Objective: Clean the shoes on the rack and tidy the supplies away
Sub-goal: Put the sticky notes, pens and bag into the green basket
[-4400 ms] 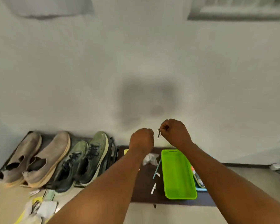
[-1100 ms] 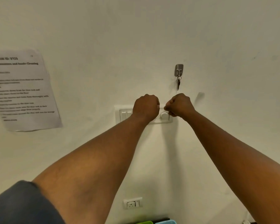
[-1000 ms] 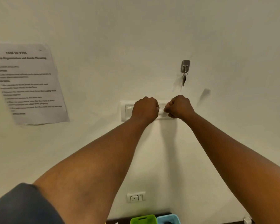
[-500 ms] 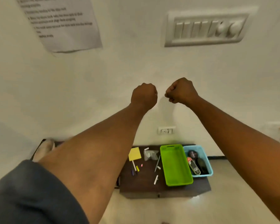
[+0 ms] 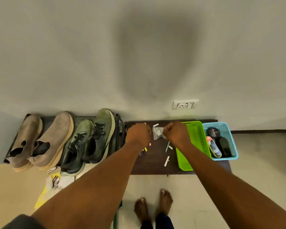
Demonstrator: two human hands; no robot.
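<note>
On rack (image 5: 119,123): suede, green shoes (image 5: 73,139) (paired)

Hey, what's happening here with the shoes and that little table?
A person stands barefoot at a low dark table, both fists over it. The left hand and right hand flank a small clear plastic bag. Two shoe pairs sit on the rack; the green basket looks empty.

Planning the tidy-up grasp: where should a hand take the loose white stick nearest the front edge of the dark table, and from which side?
Pinch the white stick across its middle, coming from above. It lies flat on the dark brown table, long and thin, running roughly front to back, so fingers probably close best across its narrow width. The bright green plastic basket stands to its right, so approach from above or the left.
</note>
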